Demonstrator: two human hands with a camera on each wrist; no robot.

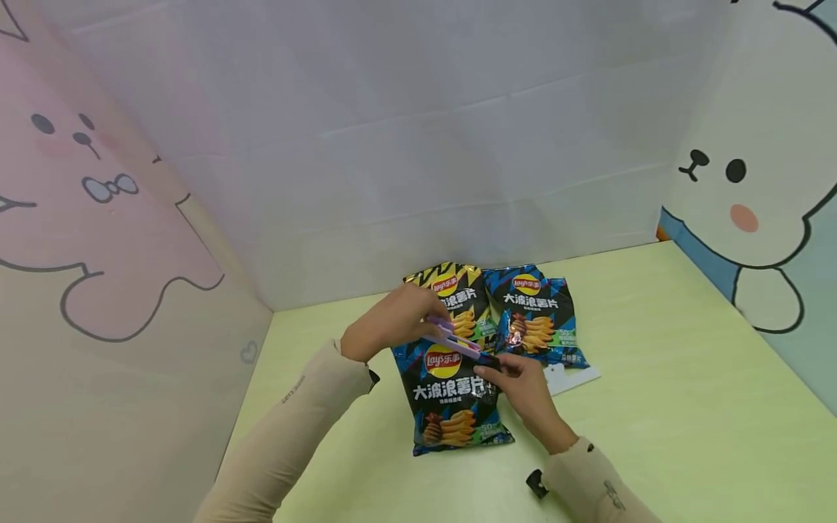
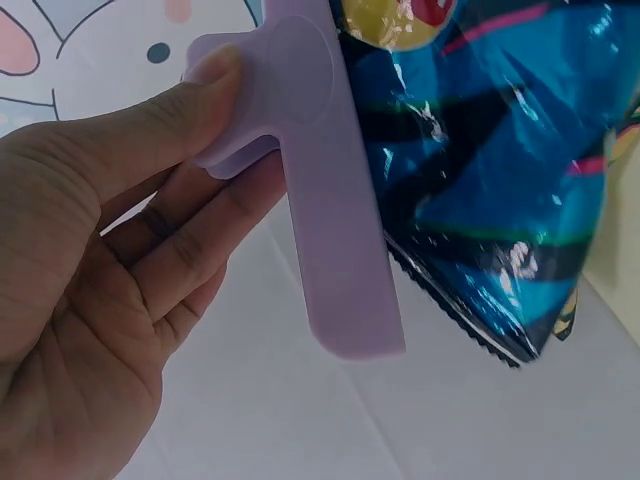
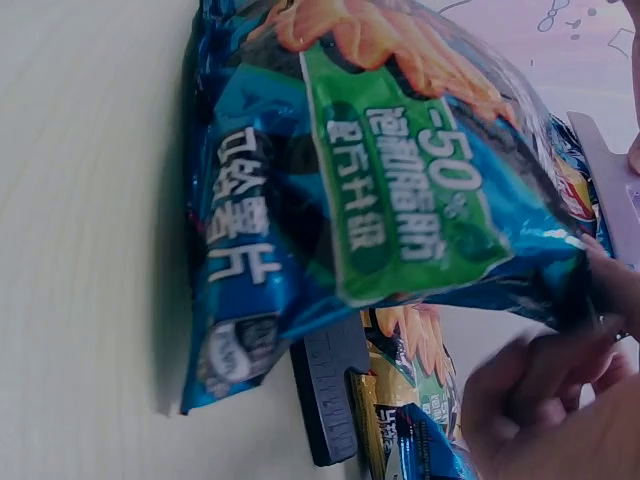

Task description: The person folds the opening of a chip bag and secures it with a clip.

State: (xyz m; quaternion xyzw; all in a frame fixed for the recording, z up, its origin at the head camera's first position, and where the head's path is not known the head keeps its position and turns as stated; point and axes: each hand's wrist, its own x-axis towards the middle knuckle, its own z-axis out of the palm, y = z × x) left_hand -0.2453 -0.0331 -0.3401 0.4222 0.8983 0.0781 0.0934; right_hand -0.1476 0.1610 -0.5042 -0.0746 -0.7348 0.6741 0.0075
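The clip (image 2: 345, 230) is held by the left hand (image 1: 399, 319): its side tab is pinched between the thumb and the bent fingers. By the right hand (image 1: 528, 385), with its fingers closed, the upper right corner of the front bag (image 1: 451, 407) is pinched; in the right wrist view these fingers are partly blurred. The clip is placed slantwise along the top of the front bag, near the far part of the table (image 1: 667, 349). Whether the bag's edge is caught inside the clip cannot be told.

The clip is made of smooth, pale purple plastic — long and flat, with a shallow oval mark. The front bag is made of glossy blue and black film, puffed and wrinkled. Behind it, the yellow bag (image 1: 476, 294) is partly covered by the left hand, and beside that one the rear bag (image 1: 532, 309) is seen. A white card (image 1: 572, 379) is partly hidden beneath the rear bag.

The toothed edge of the front bag is shown well in the left wrist view; a dark bar (image 3: 325, 395) is made out in the right wrist view.
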